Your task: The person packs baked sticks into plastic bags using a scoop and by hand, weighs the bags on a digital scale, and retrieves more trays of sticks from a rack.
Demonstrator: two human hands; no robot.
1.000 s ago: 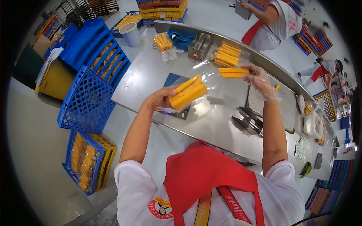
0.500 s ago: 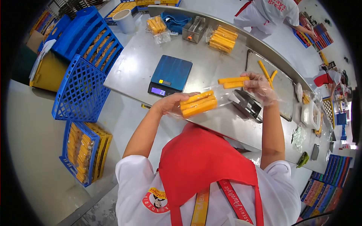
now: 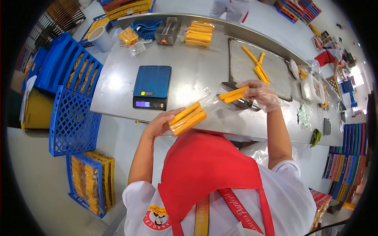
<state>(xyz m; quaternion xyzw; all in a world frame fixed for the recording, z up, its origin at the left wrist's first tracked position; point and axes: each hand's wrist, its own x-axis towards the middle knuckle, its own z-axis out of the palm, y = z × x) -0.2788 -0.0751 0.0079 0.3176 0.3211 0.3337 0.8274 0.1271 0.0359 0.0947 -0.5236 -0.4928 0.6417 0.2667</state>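
Head view: a steel table [image 3: 197,70] bears a tray [image 3: 242,70] and blue scale [image 3: 152,81]; by its near edge the left hand [image 3: 159,124] grips bagged yellow sticks [image 3: 188,118], while the gloved right hand [image 3: 258,93] pinches two loose sticks [image 3: 233,95] beside them.

There's the scale [image 3: 152,83] on the surface [image 3: 114,100], beyond my left grip [image 3: 158,124] and its bagged sticks [image 3: 188,118]; to the right, my right grip [image 3: 258,94] has two sticks [image 3: 232,95] over the scoop [image 3: 244,104]. Tray [image 3: 278,70] behind that, loose sticks [image 3: 260,74] on it. Far side, left to right: one pack [image 3: 128,36], cloth [image 3: 145,29], box [image 3: 166,36], second pack [image 3: 199,34].
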